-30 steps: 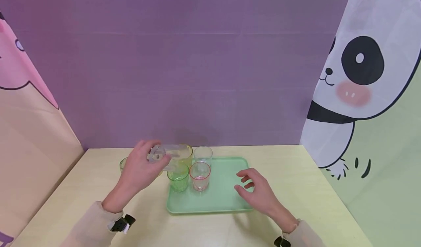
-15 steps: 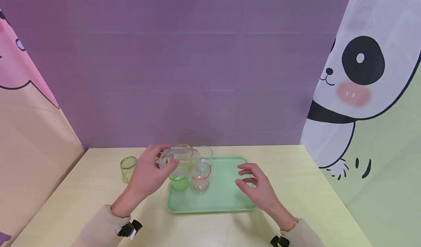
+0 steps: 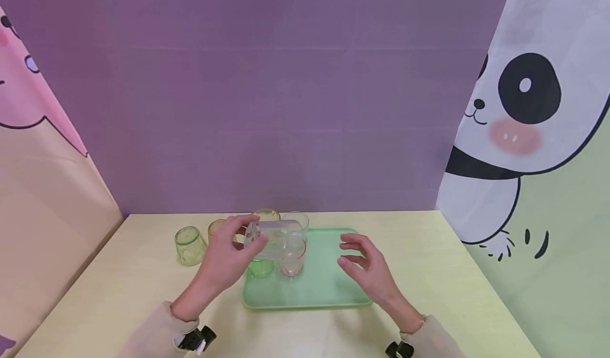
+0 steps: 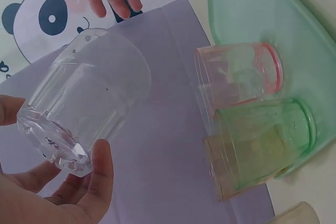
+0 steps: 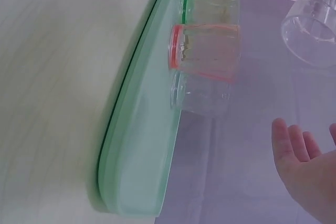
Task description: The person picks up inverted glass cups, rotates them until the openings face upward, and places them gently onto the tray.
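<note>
My left hand [image 3: 224, 257] grips a clear drinking glass [image 4: 94, 82] near its thick base. That glass lies nearly sideways in the air, mouth toward the right, above the left part of a light green tray [image 3: 329, 289]. On the tray stand a pink glass with a red rim [image 5: 207, 51], a green glass [image 4: 265, 142], a yellow glass [image 3: 267, 213] and another clear glass [image 5: 202, 93]. The held glass partly covers these in the head view. My right hand [image 3: 369, 268] hovers over the tray's right side, fingers loosely bent, holding nothing.
Left of the tray, a pale green glass [image 3: 190, 248] stands on the light wooden table [image 3: 119, 273]. An amber glass [image 3: 215, 225] beside it is mostly hidden behind my left hand. A purple backdrop [image 3: 286, 109] rises behind the table.
My left hand has carried the clear glass rightward, from the tray's left edge to over the pink glass. The pale green glass has come into full view. My right hand has barely moved.
</note>
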Available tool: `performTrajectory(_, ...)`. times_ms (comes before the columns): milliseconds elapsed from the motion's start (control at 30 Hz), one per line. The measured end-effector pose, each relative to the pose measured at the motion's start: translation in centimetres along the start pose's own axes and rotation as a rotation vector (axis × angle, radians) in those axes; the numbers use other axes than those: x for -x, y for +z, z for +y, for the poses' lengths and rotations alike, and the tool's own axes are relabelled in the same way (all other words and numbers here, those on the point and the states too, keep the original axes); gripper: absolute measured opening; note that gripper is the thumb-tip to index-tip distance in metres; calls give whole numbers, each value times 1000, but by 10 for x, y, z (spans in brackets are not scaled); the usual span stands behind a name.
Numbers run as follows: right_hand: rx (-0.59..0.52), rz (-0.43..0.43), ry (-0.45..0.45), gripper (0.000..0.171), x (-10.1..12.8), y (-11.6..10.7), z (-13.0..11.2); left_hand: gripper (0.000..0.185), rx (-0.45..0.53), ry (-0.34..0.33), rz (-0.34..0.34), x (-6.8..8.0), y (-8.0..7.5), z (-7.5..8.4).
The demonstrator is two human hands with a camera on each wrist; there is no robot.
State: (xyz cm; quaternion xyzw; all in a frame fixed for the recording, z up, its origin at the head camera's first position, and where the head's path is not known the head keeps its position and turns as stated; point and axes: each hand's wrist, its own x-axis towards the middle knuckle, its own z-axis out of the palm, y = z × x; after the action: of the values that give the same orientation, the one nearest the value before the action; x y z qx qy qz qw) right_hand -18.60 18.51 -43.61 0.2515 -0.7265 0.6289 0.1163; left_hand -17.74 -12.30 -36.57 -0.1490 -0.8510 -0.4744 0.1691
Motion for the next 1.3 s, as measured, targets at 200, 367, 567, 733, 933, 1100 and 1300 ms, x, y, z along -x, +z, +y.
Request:
performTrajectory(200,-36,-10,2,44,-3,4,-2,39,35,-38,-21,4,7,2)
performTrajectory(367,-51,-32,0,47,-4,7,-4,37,70,-48,-35,6,14,1)
performTrajectory(567,-66,-55,-11,49,-4,11,-4,35,122,-76,-55,9,22,-1)
performTrajectory(733,-77,-59,-17,49,-4,13,-5,34,156,-90,-61,12,29,-1)
performTrajectory(933,-82,-78,-14,50,-4,16,-6,34,197,-113,-60,15,38,-2)
performTrajectory(1100,-104,-107,-23,51,-3,17,-6,34,218,-134,-72,20,44,-3)
performTrajectory(1300,-138,-151,-42,51,-1,18,-5,31,277,-146,-67,24,50,-4)
